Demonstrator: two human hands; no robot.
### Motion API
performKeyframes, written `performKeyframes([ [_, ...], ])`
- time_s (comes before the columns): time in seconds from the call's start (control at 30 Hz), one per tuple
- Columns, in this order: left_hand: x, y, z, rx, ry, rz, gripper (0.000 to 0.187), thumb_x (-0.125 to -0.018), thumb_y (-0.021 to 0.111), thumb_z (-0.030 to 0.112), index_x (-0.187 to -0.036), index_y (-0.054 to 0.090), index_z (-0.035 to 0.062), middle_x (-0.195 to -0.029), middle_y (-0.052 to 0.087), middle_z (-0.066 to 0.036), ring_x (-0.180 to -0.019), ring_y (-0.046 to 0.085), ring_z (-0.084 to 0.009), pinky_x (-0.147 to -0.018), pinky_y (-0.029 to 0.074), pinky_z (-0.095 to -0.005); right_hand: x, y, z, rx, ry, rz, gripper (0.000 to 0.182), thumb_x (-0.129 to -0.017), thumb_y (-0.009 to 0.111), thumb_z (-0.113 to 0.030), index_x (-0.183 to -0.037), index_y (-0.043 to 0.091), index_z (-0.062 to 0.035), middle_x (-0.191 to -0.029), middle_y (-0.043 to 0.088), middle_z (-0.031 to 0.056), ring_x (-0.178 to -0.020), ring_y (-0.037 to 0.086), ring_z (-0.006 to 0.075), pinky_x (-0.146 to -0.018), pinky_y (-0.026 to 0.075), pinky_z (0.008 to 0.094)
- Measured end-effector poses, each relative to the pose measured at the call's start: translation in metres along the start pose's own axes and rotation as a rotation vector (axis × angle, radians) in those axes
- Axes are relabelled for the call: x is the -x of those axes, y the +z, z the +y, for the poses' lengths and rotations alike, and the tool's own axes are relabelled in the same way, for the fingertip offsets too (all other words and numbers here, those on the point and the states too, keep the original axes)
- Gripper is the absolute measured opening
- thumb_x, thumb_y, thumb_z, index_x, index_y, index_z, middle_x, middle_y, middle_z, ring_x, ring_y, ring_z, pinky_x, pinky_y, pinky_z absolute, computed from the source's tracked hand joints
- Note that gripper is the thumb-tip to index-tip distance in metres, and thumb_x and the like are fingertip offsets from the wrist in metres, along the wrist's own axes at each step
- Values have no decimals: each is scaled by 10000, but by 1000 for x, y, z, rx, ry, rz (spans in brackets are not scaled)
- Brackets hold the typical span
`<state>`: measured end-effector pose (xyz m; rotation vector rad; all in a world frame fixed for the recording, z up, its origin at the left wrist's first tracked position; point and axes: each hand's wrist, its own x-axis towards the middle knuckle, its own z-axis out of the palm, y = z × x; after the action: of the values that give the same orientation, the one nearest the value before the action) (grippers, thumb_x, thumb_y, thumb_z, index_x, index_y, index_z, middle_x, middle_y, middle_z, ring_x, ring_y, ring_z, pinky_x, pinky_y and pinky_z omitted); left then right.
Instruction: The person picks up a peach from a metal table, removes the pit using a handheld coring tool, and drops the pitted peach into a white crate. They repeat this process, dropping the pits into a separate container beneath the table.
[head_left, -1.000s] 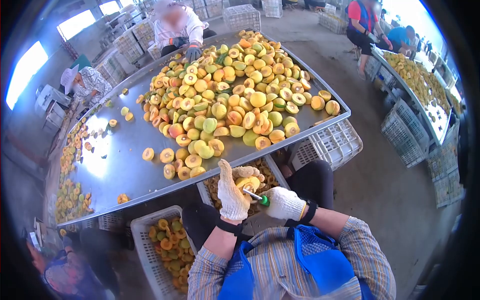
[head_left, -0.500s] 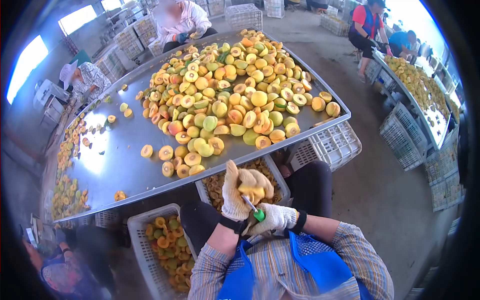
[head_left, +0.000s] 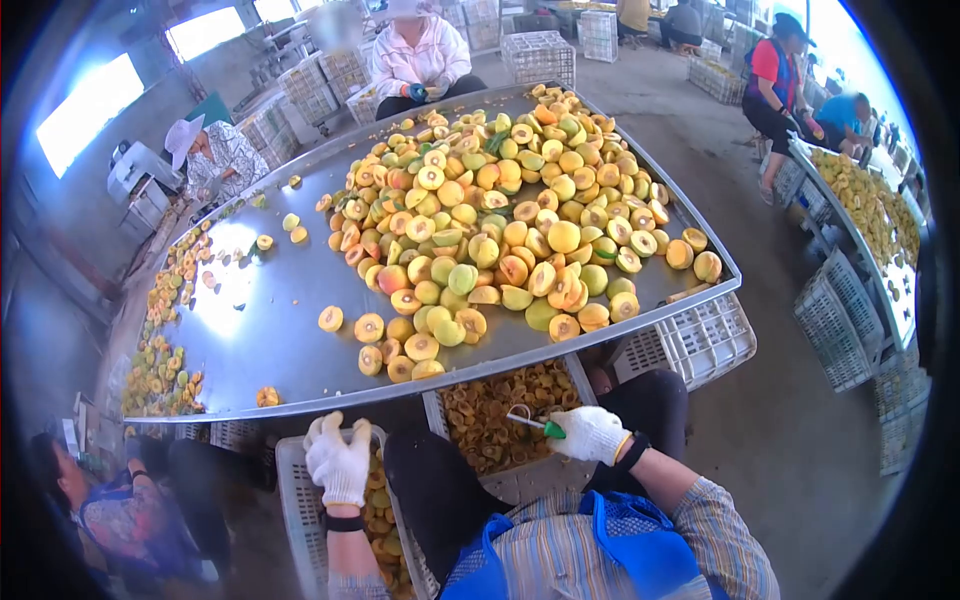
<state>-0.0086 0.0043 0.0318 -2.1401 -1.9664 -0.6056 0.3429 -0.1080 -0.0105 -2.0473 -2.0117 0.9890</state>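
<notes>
My left hand [head_left: 338,462], in a white knit glove, is over the left crate [head_left: 298,500], which holds hollowed yellow fruit halves [head_left: 378,515]. Its fingers are apart, and no fruit shows in them. My gloved right hand [head_left: 592,436] is closed around the green handle of a pitting tool [head_left: 553,429] with a curved metal loop at its tip. That tool is above a crate [head_left: 434,412] of brownish-orange pits and scraps [head_left: 500,420] between my knees. Halved peach-like fruit [head_left: 500,240] is heaped on the metal table [head_left: 290,340], many halves showing their stones.
The table's raised metal edge [head_left: 450,377] runs just beyond my hands. A white crate [head_left: 690,340] stands under its right corner. Co-workers sit at the far side [head_left: 425,60], the left [head_left: 220,160] and lower left [head_left: 125,510]. Another fruit-covered table [head_left: 865,200] is at right.
My hands were together at a fruit piece with the tool; now they are apart. The left has moved left over the crate without visible fruit, the right slightly right with the tool. The view has shifted.
</notes>
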Motion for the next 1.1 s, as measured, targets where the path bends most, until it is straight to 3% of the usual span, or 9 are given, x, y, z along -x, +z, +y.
performKeyframes([
  [0.13, -54, 19, 111, 307, 502, 192, 320, -724, 795, 182, -1001, 663, 91, -1007, 658, -127, -951, 621, -358, -791, 517, -456, 2, 5, -1, -113, -91, 32, 314, -884, 603, -315, -1125, 673, -127, -858, 714, 148, -789, 700, 337, -724, 552, 456],
  [0.3, -101, 77, 241, 428, 872, -145, 228, -783, 724, 248, -977, 679, 135, -996, 656, -70, -914, 634, -305, -778, 516, -430, 5, 15, 5, -123, -96, 38, 354, -886, 606, -325, -1177, 674, -134, -815, 710, 140, -735, 700, 327, -685, 551, 455],
  [0.53, -103, 154, 264, 343, 1269, -355, 383, -724, 640, 184, -1097, 709, 237, -1113, 640, -56, -1050, 584, -281, -900, 469, -418, 13, 21, 9, -135, -132, 101, 199, -825, 614, -241, -977, 692, -138, -713, 663, 138, -678, 673, 360, -613, 524, 482],
  [0.6, -103, 140, 267, 148, 1245, -357, 487, -717, 632, 215, -1202, 654, 254, -1221, 590, -104, -1082, 559, -324, -944, 435, -435, 20, 11, 6, -200, -94, 52, 185, -800, 635, -229, -937, 673, -110, -789, 674, 153, -768, 679, 362, -681, 528, 475],
  [0.67, -106, 149, 275, -40, 1235, -411, 452, -764, 626, 253, -1214, 646, 276, -1259, 568, -102, -1101, 545, -317, -936, 428, -443, -3, 51, 34, -135, -442, 290, 175, -787, 661, -306, -790, 668, -132, -727, 653, 68, -657, 663, 268, -600, 537, 415],
  [0.87, -104, 117, 278, -176, 1052, -645, 464, -701, 706, 376, -1127, 661, 196, -1130, 639, -140, -1068, 609, -334, -915, 474, -443, 16, 42, 18, -133, -234, 303, 140, -758, 672, -300, -800, 670, -166, -718, 653, 79, -659, 656, 286, -577, 520, 417],
  [0.97, -108, 132, 238, 209, 755, -681, 607, -595, 786, 414, -1106, 657, 113, -1040, 679, -205, -992, 650, -385, -892, 514, -448, 13, 59, 23, -184, -277, 383, 166, -761, 683, -311, -818, 665, -156, -711, 653, 65, -668, 658, 271, -594, 523, 411],
  [1.07, -101, 89, 203, 797, 371, -675, 416, -666, 753, 199, -1021, 639, 14, -933, 679, -159, -887, 667, -302, -775, 554, -371, 7, 58, 19, -258, -340, 326, 226, -763, 692, -320, -892, 680, -135, -785, 688, 67, -700, 671, 268, -622, 523, 407],
  [1.1, -102, 95, 190, 1115, 229, -756, 374, -682, 721, 148, -1015, 625, 8, -918, 666, -142, -852, 661, -281, -729, 558, -362, 16, 56, 7, -250, -142, 249, 196, -800, 636, -249, -932, 667, -108, -792, 676, 146, -777, 677, 361, -695, 526, 476],
])
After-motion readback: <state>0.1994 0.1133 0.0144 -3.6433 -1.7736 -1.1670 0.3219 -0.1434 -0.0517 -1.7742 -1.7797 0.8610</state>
